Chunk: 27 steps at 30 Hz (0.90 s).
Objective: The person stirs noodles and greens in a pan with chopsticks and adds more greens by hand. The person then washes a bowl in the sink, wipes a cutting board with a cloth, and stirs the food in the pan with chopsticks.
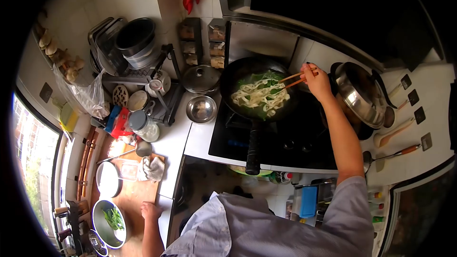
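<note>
My right hand (316, 80) pinches a pair of wooden chopsticks (299, 78), whose tips reach into the black wok (229, 77). Pale wide noodles (259, 96) and green leaves (269, 76) fill the middle of the wok, which sits on the black stove (285, 138). Its black handle (253, 147) points towards me, with no hand on it. Away to the left, my left hand (150, 211) rests at the edge of the wooden cutting board (138, 192). The fingers there look curled in, and I see nothing in them.
Left of the wok stand a steel bowl (201, 109) and a lidded pot (200, 79). A bowl with greens (105, 204), a white plate (108, 180) and a cloth (151, 168) lie near my left hand. A pan with a steel lid (362, 95) sits right of my right hand.
</note>
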Each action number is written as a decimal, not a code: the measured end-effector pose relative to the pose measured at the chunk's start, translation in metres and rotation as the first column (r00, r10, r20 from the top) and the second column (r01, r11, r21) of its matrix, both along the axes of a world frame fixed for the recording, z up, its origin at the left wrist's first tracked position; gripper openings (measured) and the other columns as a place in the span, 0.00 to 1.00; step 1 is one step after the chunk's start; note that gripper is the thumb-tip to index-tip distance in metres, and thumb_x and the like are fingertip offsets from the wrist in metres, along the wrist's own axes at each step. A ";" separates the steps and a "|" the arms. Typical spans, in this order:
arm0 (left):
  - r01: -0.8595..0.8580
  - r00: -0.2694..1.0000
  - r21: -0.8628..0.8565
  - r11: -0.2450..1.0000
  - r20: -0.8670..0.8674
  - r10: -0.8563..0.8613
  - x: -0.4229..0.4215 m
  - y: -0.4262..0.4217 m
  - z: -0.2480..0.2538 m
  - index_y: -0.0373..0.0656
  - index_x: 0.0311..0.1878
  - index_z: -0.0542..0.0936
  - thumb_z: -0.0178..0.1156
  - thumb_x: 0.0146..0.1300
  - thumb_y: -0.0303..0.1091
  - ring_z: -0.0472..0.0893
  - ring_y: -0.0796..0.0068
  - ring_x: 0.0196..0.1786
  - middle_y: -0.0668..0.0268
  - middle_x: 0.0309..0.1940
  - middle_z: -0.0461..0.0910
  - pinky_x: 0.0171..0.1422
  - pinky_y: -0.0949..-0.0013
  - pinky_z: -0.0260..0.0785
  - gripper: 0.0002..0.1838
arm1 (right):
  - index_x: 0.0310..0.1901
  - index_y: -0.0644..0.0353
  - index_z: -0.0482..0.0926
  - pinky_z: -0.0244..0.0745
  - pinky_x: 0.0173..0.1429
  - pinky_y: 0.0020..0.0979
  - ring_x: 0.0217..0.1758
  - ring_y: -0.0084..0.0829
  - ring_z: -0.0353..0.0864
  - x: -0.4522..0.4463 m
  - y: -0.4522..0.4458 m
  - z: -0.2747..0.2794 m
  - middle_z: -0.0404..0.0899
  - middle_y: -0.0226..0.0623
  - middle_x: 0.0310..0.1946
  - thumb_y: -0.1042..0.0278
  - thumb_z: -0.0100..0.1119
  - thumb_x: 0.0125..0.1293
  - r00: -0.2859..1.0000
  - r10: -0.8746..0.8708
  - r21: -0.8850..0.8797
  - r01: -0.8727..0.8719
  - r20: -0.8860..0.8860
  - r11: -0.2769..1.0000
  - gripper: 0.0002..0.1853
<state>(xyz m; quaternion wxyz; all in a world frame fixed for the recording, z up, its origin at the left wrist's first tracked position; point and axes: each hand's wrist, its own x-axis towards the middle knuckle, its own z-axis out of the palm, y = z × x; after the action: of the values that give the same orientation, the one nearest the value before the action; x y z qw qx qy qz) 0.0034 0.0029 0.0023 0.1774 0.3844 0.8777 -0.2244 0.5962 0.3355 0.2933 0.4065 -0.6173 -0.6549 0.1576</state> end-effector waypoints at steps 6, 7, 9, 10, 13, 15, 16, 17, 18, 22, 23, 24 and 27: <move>0.001 1.000 0.033 0.999 0.029 -0.002 -0.004 -0.001 -0.004 0.16 0.61 0.51 0.66 0.38 0.61 0.72 0.49 0.57 0.34 0.54 0.65 0.58 0.65 0.68 0.61 | 0.35 0.64 0.76 0.74 0.35 0.25 0.27 0.27 0.80 -0.005 0.005 -0.019 0.79 0.36 0.23 0.51 0.44 0.68 0.988 -0.041 -0.063 0.032 -0.146 0.998 0.22; 0.010 1.000 0.032 0.999 0.019 -0.011 -0.004 -0.002 -0.005 0.16 0.61 0.51 0.66 0.39 0.60 0.72 0.49 0.56 0.33 0.54 0.65 0.58 0.65 0.68 0.60 | 0.35 0.64 0.76 0.75 0.34 0.25 0.27 0.26 0.79 -0.007 0.006 -0.026 0.79 0.36 0.23 0.50 0.44 0.68 0.973 -0.012 -0.098 -0.011 -0.231 0.995 0.22; 0.015 1.000 0.032 0.999 0.009 -0.015 -0.005 -0.002 -0.005 0.16 0.61 0.51 0.66 0.39 0.59 0.73 0.49 0.56 0.33 0.54 0.65 0.58 0.65 0.68 0.60 | 0.36 0.63 0.75 0.77 0.32 0.26 0.27 0.26 0.79 -0.013 0.010 -0.038 0.79 0.37 0.24 0.49 0.43 0.68 0.930 0.018 -0.146 -0.077 -0.368 0.986 0.22; 0.024 1.000 0.041 0.999 0.012 -0.025 -0.004 -0.002 -0.005 0.16 0.61 0.52 0.66 0.39 0.59 0.73 0.50 0.56 0.32 0.54 0.65 0.58 0.65 0.69 0.60 | 0.36 0.63 0.75 0.77 0.32 0.26 0.27 0.26 0.79 -0.016 0.010 -0.040 0.79 0.37 0.24 0.49 0.43 0.68 0.930 0.018 -0.147 -0.078 -0.367 0.986 0.22; 0.029 1.000 0.047 0.998 0.011 -0.029 -0.005 -0.003 -0.005 0.16 0.61 0.52 0.66 0.39 0.60 0.73 0.50 0.56 0.33 0.54 0.65 0.57 0.66 0.69 0.60 | 0.38 0.63 0.75 0.77 0.32 0.26 0.28 0.28 0.80 -0.026 0.009 -0.040 0.79 0.39 0.26 0.49 0.44 0.68 0.840 0.066 -0.202 -0.205 -0.539 0.958 0.22; 0.022 1.000 0.047 0.999 0.009 -0.022 -0.005 -0.003 -0.007 0.16 0.61 0.52 0.67 0.38 0.60 0.73 0.50 0.55 0.33 0.54 0.65 0.57 0.66 0.69 0.60 | 0.38 0.63 0.75 0.77 0.32 0.26 0.28 0.28 0.80 -0.030 0.008 -0.035 0.79 0.40 0.26 0.49 0.44 0.68 0.815 0.090 -0.184 -0.234 -0.573 0.955 0.22; 0.025 1.000 0.055 0.998 0.001 -0.025 -0.005 -0.003 -0.007 0.16 0.61 0.53 0.67 0.38 0.61 0.73 0.51 0.55 0.33 0.53 0.66 0.57 0.66 0.69 0.61 | 0.39 0.64 0.75 0.78 0.33 0.26 0.29 0.28 0.80 -0.031 0.007 -0.033 0.79 0.40 0.26 0.50 0.45 0.68 0.788 0.112 -0.166 -0.263 -0.605 0.950 0.21; 0.029 1.000 0.063 0.998 -0.006 -0.028 -0.005 -0.004 -0.008 0.16 0.60 0.53 0.67 0.37 0.62 0.74 0.51 0.55 0.34 0.53 0.66 0.57 0.66 0.69 0.61 | 0.39 0.64 0.75 0.78 0.33 0.26 0.29 0.28 0.80 -0.032 0.007 -0.030 0.79 0.40 0.26 0.50 0.45 0.68 0.788 0.112 -0.167 -0.262 -0.605 0.950 0.21; 0.029 1.000 0.062 0.998 -0.007 -0.029 -0.005 -0.005 -0.009 0.16 0.60 0.53 0.67 0.37 0.62 0.74 0.51 0.55 0.34 0.53 0.66 0.57 0.66 0.69 0.61 | 0.38 0.64 0.75 0.78 0.33 0.26 0.29 0.28 0.80 -0.034 0.006 -0.026 0.79 0.40 0.27 0.50 0.45 0.68 0.788 0.137 -0.149 -0.279 -0.601 0.949 0.21; 0.068 0.997 0.061 0.996 -0.035 -0.066 -0.007 -0.005 -0.013 0.15 0.60 0.53 0.67 0.36 0.63 0.74 0.51 0.54 0.35 0.52 0.68 0.55 0.66 0.70 0.62 | 0.39 0.66 0.75 0.78 0.35 0.25 0.31 0.27 0.80 -0.039 0.002 -0.018 0.79 0.40 0.29 0.53 0.45 0.69 0.795 0.219 -0.147 -0.359 -0.565 0.922 0.20; 0.071 0.997 0.055 0.996 -0.039 -0.068 -0.007 -0.005 -0.014 0.15 0.59 0.53 0.67 0.36 0.63 0.75 0.51 0.53 0.35 0.51 0.68 0.55 0.66 0.70 0.63 | 0.39 0.66 0.75 0.78 0.35 0.25 0.31 0.27 0.80 -0.038 0.001 -0.020 0.79 0.40 0.29 0.53 0.45 0.69 0.796 0.218 -0.148 -0.358 -0.565 0.922 0.20; 0.071 0.997 0.055 0.996 -0.039 -0.069 -0.007 -0.005 -0.013 0.15 0.59 0.53 0.67 0.36 0.63 0.75 0.51 0.53 0.35 0.51 0.68 0.55 0.66 0.70 0.63 | 0.40 0.66 0.75 0.77 0.36 0.25 0.31 0.27 0.79 -0.037 0.001 -0.023 0.79 0.40 0.29 0.54 0.45 0.69 0.825 0.249 -0.177 -0.382 -0.507 0.907 0.20; 0.055 0.998 0.068 0.996 -0.037 -0.053 -0.005 -0.005 -0.010 0.15 0.59 0.54 0.67 0.36 0.63 0.75 0.51 0.52 0.36 0.50 0.69 0.54 0.66 0.71 0.62 | 0.42 0.66 0.75 0.76 0.37 0.25 0.33 0.26 0.79 -0.033 0.001 -0.022 0.79 0.39 0.31 0.56 0.45 0.69 0.895 0.270 -0.203 -0.356 -0.354 0.912 0.19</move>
<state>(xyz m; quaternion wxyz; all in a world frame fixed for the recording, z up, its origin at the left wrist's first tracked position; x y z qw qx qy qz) -0.0016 -0.0023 -0.0074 0.1423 0.4099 0.8773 -0.2053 0.5632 0.3365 0.2714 0.3904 -0.5175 -0.6453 0.4043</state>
